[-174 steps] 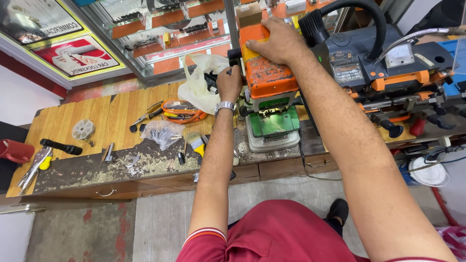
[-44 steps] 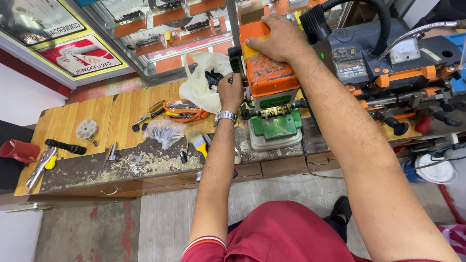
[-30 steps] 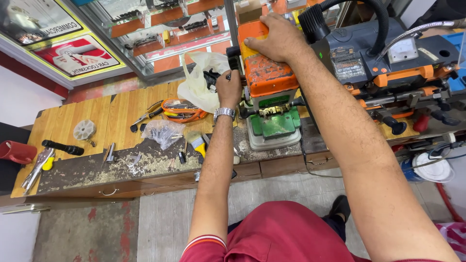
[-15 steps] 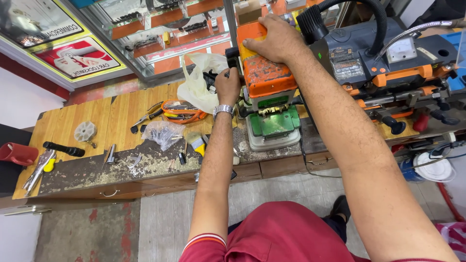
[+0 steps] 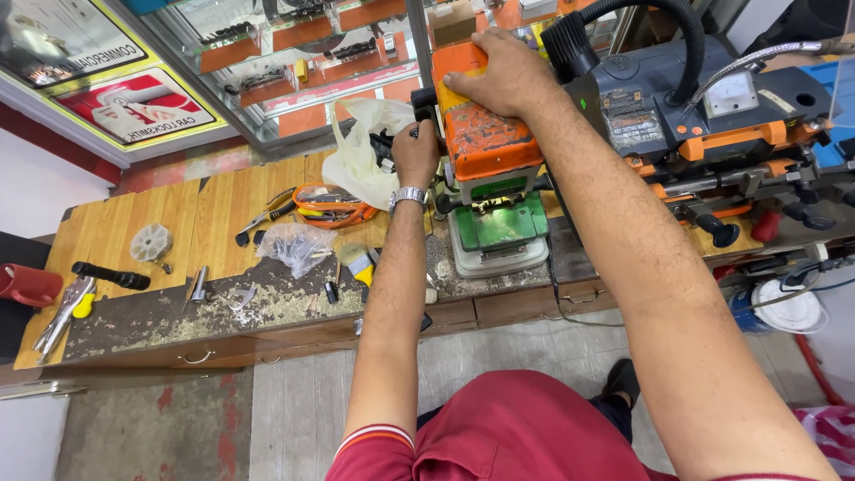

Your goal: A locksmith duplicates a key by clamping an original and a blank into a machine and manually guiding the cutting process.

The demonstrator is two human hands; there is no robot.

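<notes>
Hands grip orange key machine (image 5: 485,142) (red-yellow sign (image 5: 134,105) upper left).

A white plastic bag (image 5: 361,151) and an orange coil (image 5: 329,203) crowd the left flank of the orange key-cutting machine (image 5: 485,147); a larger grey machine (image 5: 704,116) blocks the right. Bare wooden bench (image 5: 116,227) lies open far left.

Two hands (image 5: 417,151), one orange machine (image 5: 485,142), one brush (image 5: 358,265)
</notes>
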